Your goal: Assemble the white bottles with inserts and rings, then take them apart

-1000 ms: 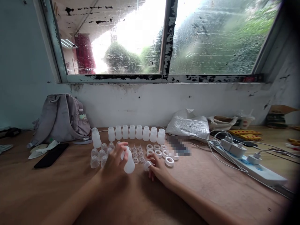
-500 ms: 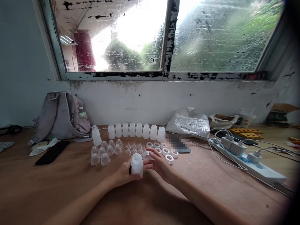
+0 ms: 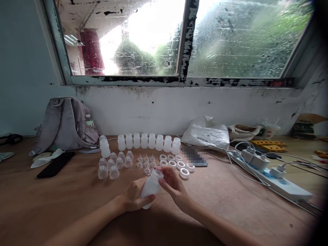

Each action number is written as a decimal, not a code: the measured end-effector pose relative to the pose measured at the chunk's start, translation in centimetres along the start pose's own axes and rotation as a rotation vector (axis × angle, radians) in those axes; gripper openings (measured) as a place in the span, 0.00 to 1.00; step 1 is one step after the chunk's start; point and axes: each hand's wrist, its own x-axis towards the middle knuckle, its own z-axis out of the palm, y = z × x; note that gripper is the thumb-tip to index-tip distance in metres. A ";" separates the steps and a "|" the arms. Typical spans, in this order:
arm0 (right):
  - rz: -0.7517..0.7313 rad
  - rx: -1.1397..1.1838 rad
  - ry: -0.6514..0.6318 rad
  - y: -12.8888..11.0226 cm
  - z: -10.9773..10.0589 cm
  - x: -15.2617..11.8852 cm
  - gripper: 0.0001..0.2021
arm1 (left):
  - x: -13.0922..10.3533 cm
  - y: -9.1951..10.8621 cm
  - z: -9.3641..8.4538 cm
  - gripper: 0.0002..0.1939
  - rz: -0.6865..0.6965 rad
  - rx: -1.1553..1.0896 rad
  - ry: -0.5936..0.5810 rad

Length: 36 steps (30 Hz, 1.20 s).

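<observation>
A wooden bench (image 3: 64,201) carries everything, its back edge against the wall. Toward the back left corner sits a grey backpack (image 3: 61,126); a silver bag (image 3: 205,133) lies by the back edge, right of the middle. A white power strip (image 3: 289,191) slants along the right side. The left hand (image 3: 136,195) has its fingers wrapped around the body of a frosted bottle (image 3: 150,187), tilted with its neck up and to the right, farther from the back edge than all the rows. The right hand (image 3: 175,186) has its fingers partly curled at that neck; whether they grip anything there is hard to tell. A row of frosted bottles (image 3: 144,141) lines the back edge. In front of it, left to right, are clear domed caps (image 3: 114,173), clear teats (image 3: 147,171) and white rings (image 3: 188,174).
</observation>
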 end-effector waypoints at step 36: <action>0.027 -0.058 -0.206 1.2 -3.4 1.9 0.12 | 0.5 -2.6 -0.8 0.19 -0.597 -1.184 -0.192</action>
